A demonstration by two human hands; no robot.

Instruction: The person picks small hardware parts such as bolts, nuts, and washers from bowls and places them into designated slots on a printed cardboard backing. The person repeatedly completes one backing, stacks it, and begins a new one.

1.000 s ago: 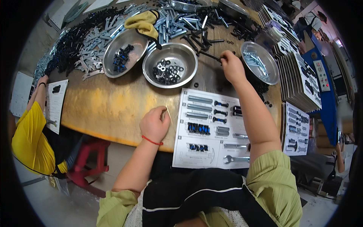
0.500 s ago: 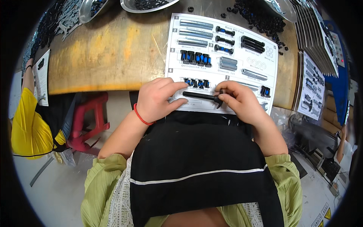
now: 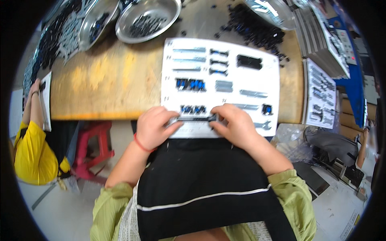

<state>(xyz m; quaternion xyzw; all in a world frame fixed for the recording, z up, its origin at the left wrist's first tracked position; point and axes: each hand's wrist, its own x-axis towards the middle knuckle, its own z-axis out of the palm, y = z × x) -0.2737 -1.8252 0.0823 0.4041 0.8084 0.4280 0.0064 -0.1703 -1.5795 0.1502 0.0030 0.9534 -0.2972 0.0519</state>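
A slim black rod (image 3: pixel 195 119) lies crosswise over the lower part of a white printed parts card (image 3: pixel 221 132). My left hand (image 3: pixel 155 126), with a red cord at its wrist, has thumb and forefinger about the rod's left end. At the other end my right hand (image 3: pixel 234 125) pinches the rod by a small dark crosspiece, partly hidden by the fingers. Printed pictures of bolts, tubes and a wrench cover the card. Blur hides the rod's finer shape.
Metal bowls (image 3: pixel 148 38) of small parts stand at the back. Grey wrenches (image 3: pixel 71 40) are heaped at left, black nuts (image 3: pixel 257 32) at back right. Stacked sheets (image 3: pixel 321 44) rise at right. A person's yellow sleeve (image 3: pixel 36 156) and a red stool (image 3: pixel 94 148) are at left.
The view has shifted, so the card and bowls sit lower and further left in it. Both hands remain at the rod's ends, and the crosspiece is now less visible.
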